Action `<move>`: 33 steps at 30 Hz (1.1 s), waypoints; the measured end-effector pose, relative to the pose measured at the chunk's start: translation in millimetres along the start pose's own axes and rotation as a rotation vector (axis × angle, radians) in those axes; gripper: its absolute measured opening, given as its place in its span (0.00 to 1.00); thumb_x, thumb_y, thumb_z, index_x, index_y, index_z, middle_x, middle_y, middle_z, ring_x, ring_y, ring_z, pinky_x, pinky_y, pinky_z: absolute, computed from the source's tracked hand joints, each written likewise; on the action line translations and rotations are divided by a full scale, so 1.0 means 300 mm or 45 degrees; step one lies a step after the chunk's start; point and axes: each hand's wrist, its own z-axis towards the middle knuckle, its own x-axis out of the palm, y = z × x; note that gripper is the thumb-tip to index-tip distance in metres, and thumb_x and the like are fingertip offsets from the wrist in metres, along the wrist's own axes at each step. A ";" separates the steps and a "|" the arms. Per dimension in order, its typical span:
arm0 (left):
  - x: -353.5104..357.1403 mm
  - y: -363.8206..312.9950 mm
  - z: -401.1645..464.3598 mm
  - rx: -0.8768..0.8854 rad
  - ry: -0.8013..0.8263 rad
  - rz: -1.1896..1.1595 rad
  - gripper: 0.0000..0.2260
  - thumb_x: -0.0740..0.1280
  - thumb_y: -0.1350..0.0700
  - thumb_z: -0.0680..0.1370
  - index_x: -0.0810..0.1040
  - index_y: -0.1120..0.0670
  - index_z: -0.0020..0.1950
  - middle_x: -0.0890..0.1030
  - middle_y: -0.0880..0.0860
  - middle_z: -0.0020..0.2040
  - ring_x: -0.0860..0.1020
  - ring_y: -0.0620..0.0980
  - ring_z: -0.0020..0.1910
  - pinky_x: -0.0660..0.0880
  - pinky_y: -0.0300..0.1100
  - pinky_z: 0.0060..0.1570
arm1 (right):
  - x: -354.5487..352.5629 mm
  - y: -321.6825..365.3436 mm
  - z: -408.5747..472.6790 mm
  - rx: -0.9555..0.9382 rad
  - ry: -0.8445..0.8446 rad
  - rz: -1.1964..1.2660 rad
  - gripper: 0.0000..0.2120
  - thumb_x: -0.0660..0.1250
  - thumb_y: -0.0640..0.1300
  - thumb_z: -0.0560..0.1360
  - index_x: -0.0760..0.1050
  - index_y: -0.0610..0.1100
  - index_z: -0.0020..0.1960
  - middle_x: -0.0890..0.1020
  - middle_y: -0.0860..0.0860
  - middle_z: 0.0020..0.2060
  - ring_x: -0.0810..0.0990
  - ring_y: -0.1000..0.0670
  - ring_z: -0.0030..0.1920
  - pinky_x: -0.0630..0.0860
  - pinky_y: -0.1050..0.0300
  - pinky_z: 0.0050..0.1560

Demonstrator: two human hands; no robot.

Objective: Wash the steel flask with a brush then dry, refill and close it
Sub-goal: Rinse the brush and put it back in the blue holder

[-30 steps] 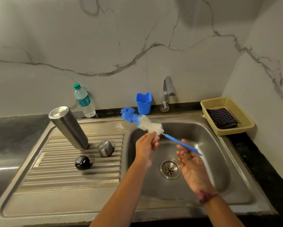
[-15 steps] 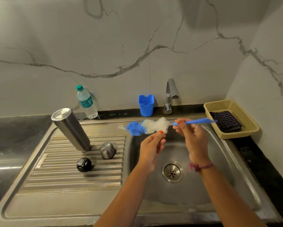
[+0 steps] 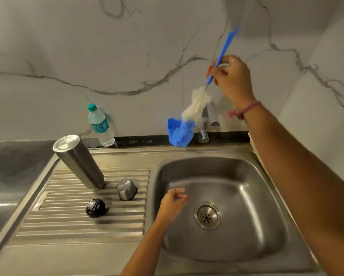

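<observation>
Blue-and-white brush (image 3: 189, 116), perhaps grey-veined wall (image 3: 127, 56).

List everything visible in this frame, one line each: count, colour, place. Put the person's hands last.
steel flask: 1, silver, upside down on drainboard
steel cup: 1, silver, inverted on the drainboard right of the flask
stopper: 1, black, drainboard, in front of the cup
bottle brush: 1, blue and white, held above blue holder
blue holder: 1, by tap
tap: 1, chrome, behind basin
water bottle: 1, clear, green cap, at wall
sink: 1, steel
left hand: over basin, holding nothing
right hand: grips brush handle
</observation>
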 end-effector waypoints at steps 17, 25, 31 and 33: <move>-0.025 0.076 0.088 -0.065 0.002 0.037 0.08 0.70 0.57 0.79 0.78 0.49 0.57 0.82 0.48 0.52 0.79 0.41 0.51 0.72 0.26 0.43 | 0.264 -0.119 0.298 0.065 0.009 -0.204 0.10 0.68 0.43 0.76 0.76 0.38 0.54 0.82 0.48 0.48 0.83 0.49 0.47 0.80 0.55 0.49; -0.027 0.091 0.110 -0.060 -0.013 0.097 0.07 0.70 0.58 0.79 0.78 0.48 0.55 0.81 0.47 0.53 0.78 0.39 0.51 0.71 0.24 0.44 | 0.333 -0.204 0.266 0.129 0.154 -0.285 0.08 0.70 0.42 0.74 0.79 0.39 0.51 0.83 0.46 0.48 0.83 0.49 0.45 0.79 0.61 0.47; -0.027 0.102 0.114 -0.065 -0.025 0.107 0.08 0.70 0.59 0.78 0.78 0.47 0.53 0.82 0.47 0.52 0.78 0.39 0.49 0.71 0.24 0.44 | 0.375 -0.269 0.213 0.305 0.298 -0.263 0.09 0.71 0.39 0.73 0.80 0.36 0.53 0.84 0.42 0.47 0.85 0.46 0.43 0.82 0.54 0.45; -0.025 0.102 0.114 -0.069 -0.026 0.101 0.07 0.70 0.59 0.79 0.78 0.47 0.53 0.82 0.47 0.51 0.79 0.41 0.50 0.71 0.24 0.44 | 0.373 -0.272 0.212 0.309 0.287 -0.280 0.09 0.71 0.39 0.74 0.80 0.36 0.52 0.84 0.42 0.47 0.85 0.46 0.42 0.82 0.54 0.46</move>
